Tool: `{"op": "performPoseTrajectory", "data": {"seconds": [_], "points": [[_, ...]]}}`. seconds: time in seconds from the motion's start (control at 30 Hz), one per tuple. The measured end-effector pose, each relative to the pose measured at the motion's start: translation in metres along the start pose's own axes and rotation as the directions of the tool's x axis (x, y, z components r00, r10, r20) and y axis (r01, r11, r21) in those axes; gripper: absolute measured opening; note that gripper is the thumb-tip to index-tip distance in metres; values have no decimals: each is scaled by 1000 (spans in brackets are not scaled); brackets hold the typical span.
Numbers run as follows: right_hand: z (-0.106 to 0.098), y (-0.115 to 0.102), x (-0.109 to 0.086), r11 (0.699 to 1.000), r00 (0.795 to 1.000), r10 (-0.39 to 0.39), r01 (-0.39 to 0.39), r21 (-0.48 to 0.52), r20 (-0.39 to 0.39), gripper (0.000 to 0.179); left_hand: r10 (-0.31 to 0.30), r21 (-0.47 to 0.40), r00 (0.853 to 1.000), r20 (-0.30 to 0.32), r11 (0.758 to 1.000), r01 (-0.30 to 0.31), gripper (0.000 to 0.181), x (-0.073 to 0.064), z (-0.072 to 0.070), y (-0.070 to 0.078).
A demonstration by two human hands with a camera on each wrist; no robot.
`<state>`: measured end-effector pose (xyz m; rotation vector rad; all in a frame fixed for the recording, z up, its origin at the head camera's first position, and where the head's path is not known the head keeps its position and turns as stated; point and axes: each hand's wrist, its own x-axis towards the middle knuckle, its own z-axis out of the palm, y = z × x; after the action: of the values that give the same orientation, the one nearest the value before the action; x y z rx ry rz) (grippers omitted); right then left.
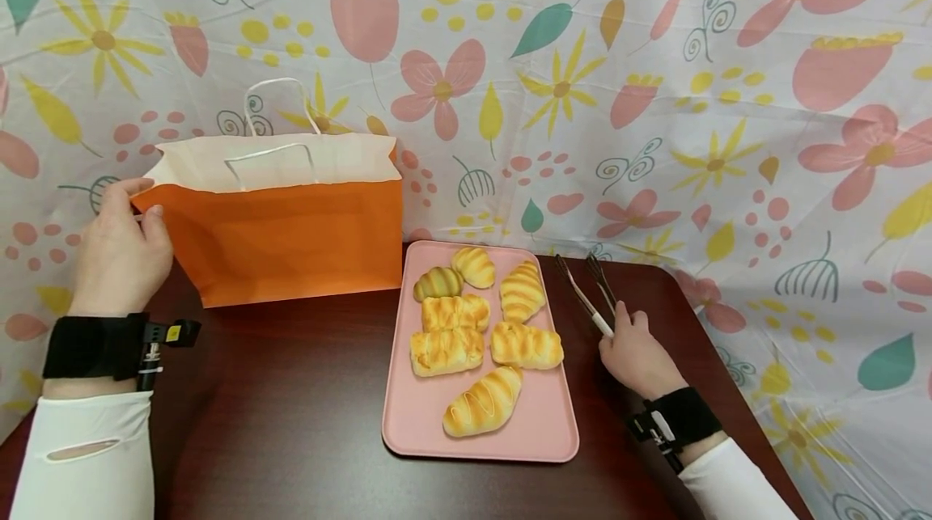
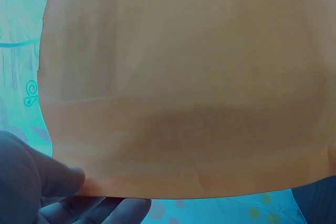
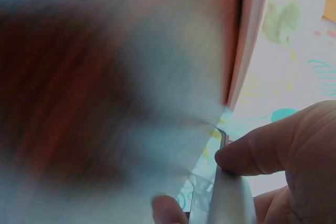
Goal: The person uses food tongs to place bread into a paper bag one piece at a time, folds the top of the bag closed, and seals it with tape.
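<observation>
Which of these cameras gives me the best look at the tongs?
The head view: it shows both arms of the tongs out to their tips, beyond the right hand. The right wrist view shows only part, close up; the left wrist view, none.

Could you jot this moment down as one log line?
left hand: grips orange bag at its edge | right hand: holds tongs | pink tray: bears seven breads

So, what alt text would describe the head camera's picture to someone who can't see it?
A left hand grips an orange paper bag at one side; a right hand holds tongs beside a pink tray of seven breads.
</observation>
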<state>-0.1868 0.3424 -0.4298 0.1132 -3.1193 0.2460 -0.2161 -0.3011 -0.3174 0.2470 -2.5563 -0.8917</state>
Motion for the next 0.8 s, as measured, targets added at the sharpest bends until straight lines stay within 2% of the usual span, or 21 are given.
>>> {"op": "performPoseTrajectory", "data": {"seconds": [0.07, 0.1, 0.2, 0.47, 0.7, 0.8], "points": [[0, 2, -3, 1000, 1000, 8, -9, -16, -26, 55, 8, 5, 1000, -2, 1000, -8, 53, 0, 0, 0], [0, 2, -4, 996, 997, 71, -70, 51, -35, 64, 9, 7, 1000, 0, 1000, -9, 53, 0, -1, 0], [-2, 5, -8, 994, 994, 96, -93, 52, -53, 71, 14, 17, 1000, 1, 1000, -14, 51, -1, -1, 0], [-13, 7, -23, 996, 988, 55, -44, 83, -143, 74, 18, 10, 1000, -13, 1000, -18, 50, -2, 1, 0], [-29, 1, -34, 992, 991, 9, 8, 128, -137, 79, 25, 15, 999, -24, 1000, -25, 48, -1, 2, -2], [-33, -4, -37, 990, 987, -10, 33, 136, -162, 79, 32, 14, 999, -24, 999, -31, 48, -1, 2, -3]]}}
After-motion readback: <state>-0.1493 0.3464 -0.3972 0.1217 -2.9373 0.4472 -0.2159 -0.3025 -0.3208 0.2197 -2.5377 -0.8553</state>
